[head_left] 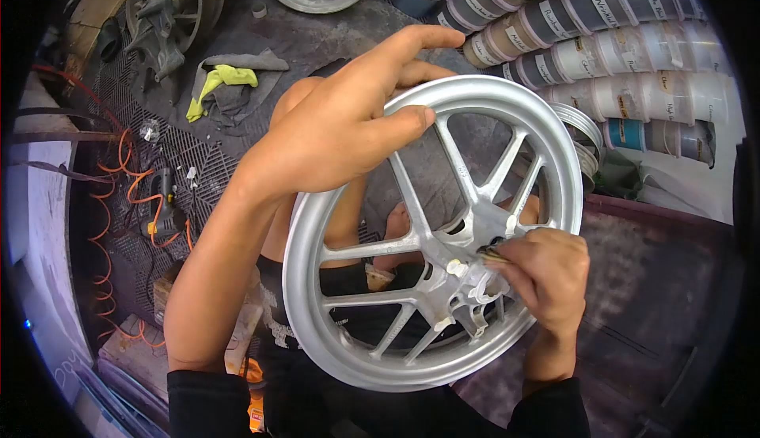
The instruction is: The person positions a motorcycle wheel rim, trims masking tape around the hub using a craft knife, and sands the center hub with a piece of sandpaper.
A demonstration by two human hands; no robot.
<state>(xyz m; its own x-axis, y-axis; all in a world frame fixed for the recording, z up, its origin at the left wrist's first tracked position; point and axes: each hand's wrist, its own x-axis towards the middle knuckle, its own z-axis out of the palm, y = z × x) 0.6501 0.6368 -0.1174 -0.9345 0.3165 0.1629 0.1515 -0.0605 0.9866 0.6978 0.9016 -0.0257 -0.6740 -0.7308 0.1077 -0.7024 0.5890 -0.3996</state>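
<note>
One silver wheel (pixel 431 246) with slender spokes shows whitish hub patches (pixel 457 268).

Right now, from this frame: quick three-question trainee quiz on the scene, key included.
1. Which hand is at the hub of the silver wheel, and which is over its rim?
2. True or false: the yellow cloth lies apart from the wheel.
3. In the picture, the labelled containers are at the:
A. lower left
B. upper right
C. lower right

Key:
1. Right hand at the hub, left hand over the rim.
2. True.
3. B.
</note>
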